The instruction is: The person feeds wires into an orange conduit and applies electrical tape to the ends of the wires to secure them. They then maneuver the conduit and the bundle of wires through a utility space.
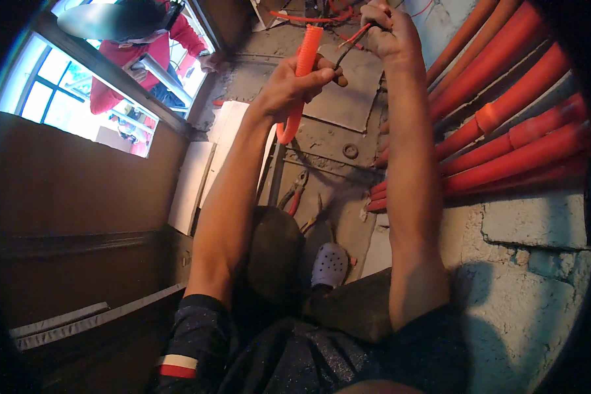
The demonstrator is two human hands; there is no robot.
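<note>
My left hand (287, 87) is closed around an orange corrugated conduit (308, 51), with its thumb pressed along it. The conduit's cut end points up and away from me; below my fist it bends into a loop. My right hand (389, 36), farther to the right, is closed with its fingertips pinching dark electrical wires (354, 43). They run down to the left fingertips, where one end seems to touch or pass behind them. Reddish strands show beside the dark one. How far the wires reach into the conduit is hidden.
Thick red pipes (505, 125) run along the right wall. Pliers (295, 195) with red handles, a yellow-handled tool (311, 220) and a small ring (350, 151) lie on the floor near my shoe (329, 264). White boards (194, 187) stand left; beyond the window frame is a person in red (144, 59).
</note>
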